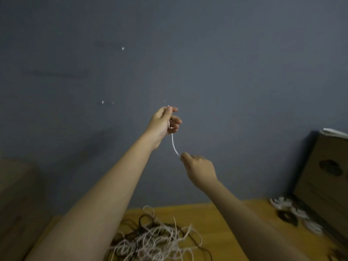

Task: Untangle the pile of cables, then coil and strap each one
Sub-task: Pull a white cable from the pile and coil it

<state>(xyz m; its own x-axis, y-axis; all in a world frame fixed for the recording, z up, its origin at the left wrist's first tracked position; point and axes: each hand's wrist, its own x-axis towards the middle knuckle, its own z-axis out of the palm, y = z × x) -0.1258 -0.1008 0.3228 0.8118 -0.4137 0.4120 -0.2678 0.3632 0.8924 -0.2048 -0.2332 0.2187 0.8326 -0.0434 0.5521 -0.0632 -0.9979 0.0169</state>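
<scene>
Above the table (216,219), both hands' fingers (174,121) pinch 1 white cable (173,144).

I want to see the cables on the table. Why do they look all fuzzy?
In the head view, the cable pile sits at the bottom edge, smeared by blur in dim light; the coiled cables at right blur too; the white cable between left hand and right hand looks sharper.

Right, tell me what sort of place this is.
Probably a home or small workshop desk set against a wall, not a factory line. A wooden table meets a plain grey wall, a tangled pile of cables lies on it, and finished coils sit beside a dark box.
</scene>
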